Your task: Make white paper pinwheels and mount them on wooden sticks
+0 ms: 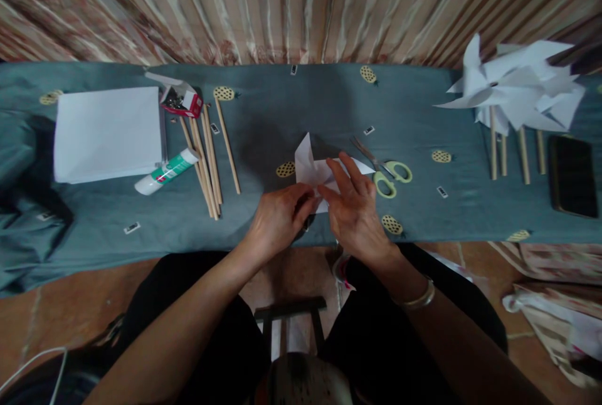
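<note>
A white paper pinwheel (306, 167), partly folded, lies at the table's front edge between my hands. One of its points stands up at the far left, and another reaches out to the right under my fingers. My left hand (282, 214) is closed, thumb and forefinger pinching the paper near its middle. From the right, my right hand (353, 204) grips the same sheet, its thumb close to the left one and its fingers bent over the paper. My fingers hide the pinwheel's centre. Scissors (386, 184) with light green handles lie just right of my right hand.
Left on the cloth-covered table (254, 110) are a paper stack (108, 135), a glue stick (167, 171), several wooden sticks (228, 145) and a red box (183, 104) of small metal pieces. Rightward lie several pinwheels on sticks (522, 88) and a phone (572, 176). A curtain (301, 4) hangs behind.
</note>
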`<action>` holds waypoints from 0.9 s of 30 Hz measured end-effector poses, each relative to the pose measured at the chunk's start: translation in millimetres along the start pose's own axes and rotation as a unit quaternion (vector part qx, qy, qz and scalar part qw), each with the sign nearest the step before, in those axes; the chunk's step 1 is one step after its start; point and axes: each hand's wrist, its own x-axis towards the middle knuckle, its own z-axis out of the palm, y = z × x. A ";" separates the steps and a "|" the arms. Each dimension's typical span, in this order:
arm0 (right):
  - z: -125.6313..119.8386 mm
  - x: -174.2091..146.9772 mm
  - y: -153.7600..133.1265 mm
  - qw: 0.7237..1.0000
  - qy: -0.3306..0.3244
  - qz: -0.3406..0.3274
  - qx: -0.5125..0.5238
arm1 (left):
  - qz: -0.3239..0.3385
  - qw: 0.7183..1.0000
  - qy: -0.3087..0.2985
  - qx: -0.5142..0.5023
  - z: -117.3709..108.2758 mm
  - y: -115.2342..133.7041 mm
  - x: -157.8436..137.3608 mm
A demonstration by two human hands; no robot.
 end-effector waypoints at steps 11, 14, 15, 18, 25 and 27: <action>-0.3 2.9 -4.7 0.999 -0.018 0.013 -0.023 | -0.062 0.990 0.115 -0.053 -33.3 -7.0 -0.2; 1.2 3.2 -5.2 0.999 -0.012 0.005 -0.036 | -0.070 0.989 0.115 -0.059 -35.2 -6.5 -1.5; 1.8 3.6 -5.1 0.999 -0.010 0.002 -0.037 | -0.072 0.989 0.116 -0.061 -35.7 -6.4 -1.9; 3.2 5.1 -4.2 0.999 -0.011 -0.003 -0.031 | -0.074 0.987 0.124 -0.069 -37.1 -6.4 -2.9; 3.0 7.2 -3.2 0.999 0.012 0.006 -0.034 | -0.076 0.986 0.126 -0.072 -39.1 -4.9 -5.9; 3.6 7.1 -4.7 0.999 0.007 -0.004 -0.040 | -0.075 0.987 0.124 -0.074 -39.6 -4.4 -6.6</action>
